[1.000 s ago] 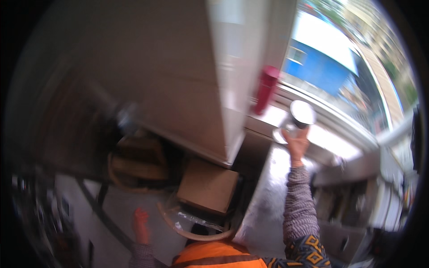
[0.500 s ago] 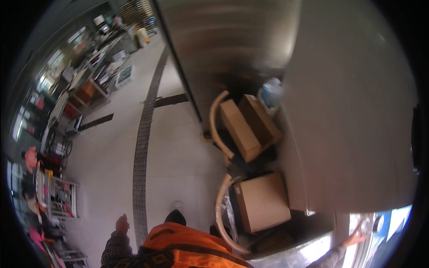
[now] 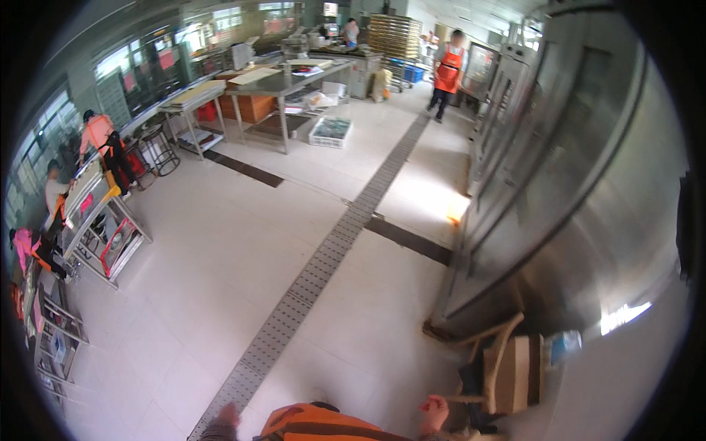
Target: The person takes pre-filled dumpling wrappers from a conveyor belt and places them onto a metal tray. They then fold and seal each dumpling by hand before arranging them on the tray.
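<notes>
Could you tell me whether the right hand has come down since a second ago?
Yes. The right hand dropped from the window ledge to waist level beside the cardboard box.

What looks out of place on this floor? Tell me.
Cardboard boxes sit tilted in a wooden frame at the foot of the steel cabinet, near the right hand. A white crate lies on the floor by the table.

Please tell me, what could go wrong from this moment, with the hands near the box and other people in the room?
1. The right hand swings close to the cardboard box and its wooden frame beside the steel cabinet; it could knock against them.
2. The floor drain strip runs along the walking path; a foot might catch there.
3. A person in an orange apron stands further down the same aisle, so a collision is possible.
</notes>
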`<state>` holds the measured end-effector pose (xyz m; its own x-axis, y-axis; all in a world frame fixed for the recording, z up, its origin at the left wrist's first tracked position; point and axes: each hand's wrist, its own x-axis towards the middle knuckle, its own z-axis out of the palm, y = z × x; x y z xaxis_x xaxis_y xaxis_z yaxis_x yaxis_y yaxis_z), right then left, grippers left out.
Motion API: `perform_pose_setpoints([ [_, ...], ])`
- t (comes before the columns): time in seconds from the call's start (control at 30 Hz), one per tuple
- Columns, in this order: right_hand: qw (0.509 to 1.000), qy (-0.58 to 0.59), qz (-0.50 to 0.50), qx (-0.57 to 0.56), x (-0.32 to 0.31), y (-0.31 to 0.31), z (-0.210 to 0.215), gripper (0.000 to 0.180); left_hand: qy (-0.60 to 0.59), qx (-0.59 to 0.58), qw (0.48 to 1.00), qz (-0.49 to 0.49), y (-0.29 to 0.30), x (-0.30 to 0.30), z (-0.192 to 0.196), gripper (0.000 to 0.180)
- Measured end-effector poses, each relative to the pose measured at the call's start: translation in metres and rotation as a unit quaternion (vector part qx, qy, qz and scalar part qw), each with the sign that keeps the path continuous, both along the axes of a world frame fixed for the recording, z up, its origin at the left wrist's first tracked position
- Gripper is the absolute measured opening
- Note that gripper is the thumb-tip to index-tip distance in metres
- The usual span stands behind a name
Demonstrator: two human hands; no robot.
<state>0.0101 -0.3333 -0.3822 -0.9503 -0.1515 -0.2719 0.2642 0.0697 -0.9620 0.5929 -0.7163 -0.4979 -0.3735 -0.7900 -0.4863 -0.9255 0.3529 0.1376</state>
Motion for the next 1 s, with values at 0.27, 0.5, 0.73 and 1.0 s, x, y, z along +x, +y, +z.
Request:
perform_pose_setpoints([
  [0.27, 0.886, -0.225, 0.192, 0.357, -0.054, -0.095, -0.010, 0.027, 0.319, 0.121, 0.938, 0.052, -0.251, -0.312, 0.050, 0.040],
  [0.5, 0.797, -0.205, 0.378, 0.424, -0.187, -0.368, -0.049, 0.011, 0.300, 0.145, 0.873, 0.357, -0.399, -0.269, 0.069, 0.018],
  [0.73, 0.489, 0.522, 0.555, 0.424, -0.383, -0.891, -0.030, 0.012, 0.166, 0.136, 0.822, 0.527, -0.429, -0.146, 0.041, 0.019],
  [1.0, 0.829, 0.159, 0.535, -0.034, -0.281, -1.362, 0.062, 0.017, 0.159, 0.140, 0.823, 0.527, -0.638, -0.150, 0.027, 0.020],
])
